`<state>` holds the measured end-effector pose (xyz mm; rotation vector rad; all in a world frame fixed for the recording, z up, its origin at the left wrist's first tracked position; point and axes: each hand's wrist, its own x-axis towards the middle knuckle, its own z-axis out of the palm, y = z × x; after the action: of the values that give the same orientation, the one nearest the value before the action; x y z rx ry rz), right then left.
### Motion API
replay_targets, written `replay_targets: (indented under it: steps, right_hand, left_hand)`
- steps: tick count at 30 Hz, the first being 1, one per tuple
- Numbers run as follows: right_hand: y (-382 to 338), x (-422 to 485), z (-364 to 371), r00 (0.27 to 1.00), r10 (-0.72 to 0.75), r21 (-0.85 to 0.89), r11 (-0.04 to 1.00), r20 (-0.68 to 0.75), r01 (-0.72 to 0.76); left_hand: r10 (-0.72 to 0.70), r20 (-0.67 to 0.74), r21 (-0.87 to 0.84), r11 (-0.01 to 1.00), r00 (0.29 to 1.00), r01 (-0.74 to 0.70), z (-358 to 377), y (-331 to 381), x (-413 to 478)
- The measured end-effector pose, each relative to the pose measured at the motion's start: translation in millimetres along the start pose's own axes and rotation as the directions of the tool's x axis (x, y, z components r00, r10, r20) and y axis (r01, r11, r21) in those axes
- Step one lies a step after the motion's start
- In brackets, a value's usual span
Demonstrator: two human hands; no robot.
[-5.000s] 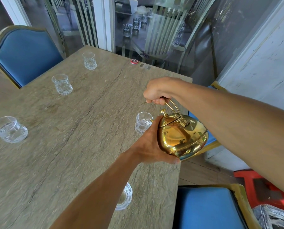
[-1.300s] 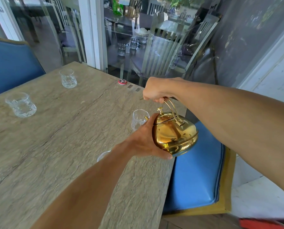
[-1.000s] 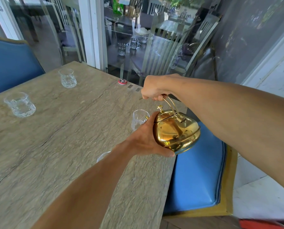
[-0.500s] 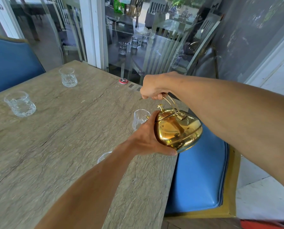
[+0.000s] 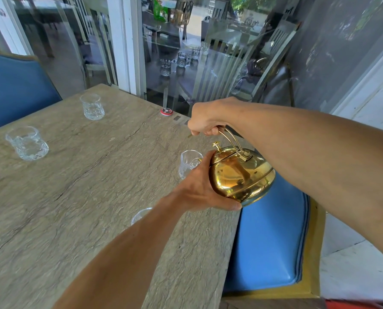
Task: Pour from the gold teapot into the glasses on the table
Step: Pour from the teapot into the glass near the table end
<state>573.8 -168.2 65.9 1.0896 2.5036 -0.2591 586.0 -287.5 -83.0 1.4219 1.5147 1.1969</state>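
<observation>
The round gold teapot (image 5: pixel 241 175) hangs over the table's right edge, tilted toward a clear glass (image 5: pixel 189 162) just to its left. My right hand (image 5: pixel 205 118) is closed around its wire handle from above. My left hand (image 5: pixel 199 188) cups the pot's lower left side and hides the spout. A second glass (image 5: pixel 140 215) peeks out from behind my left forearm. Two more glasses stand further off: one at the left (image 5: pixel 26 143), one at the far side (image 5: pixel 92 107).
The stone-look table (image 5: pixel 79 197) ends just right of the teapot. A blue chair with gold trim (image 5: pixel 270 248) stands beside that edge; another blue chair (image 5: pixel 14 90) is at far left. A small red disc (image 5: pixel 166 111) lies near the far edge, by glass panes.
Over five seconds my view has turned rightward and the teapot stays tilted at the same glass. In the last second both hands and the pot have barely shifted.
</observation>
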Motion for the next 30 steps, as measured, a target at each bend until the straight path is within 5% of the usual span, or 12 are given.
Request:
replay_targets:
  steps: [30]
  right_hand:
    - [-8.7,-0.7,-1.7,0.999,0.005,-0.065,0.998,0.036,-0.003]
  left_hand:
    - [-0.007,-0.026,-0.086,0.996,1.0,0.005,3.8,-0.1,0.4]
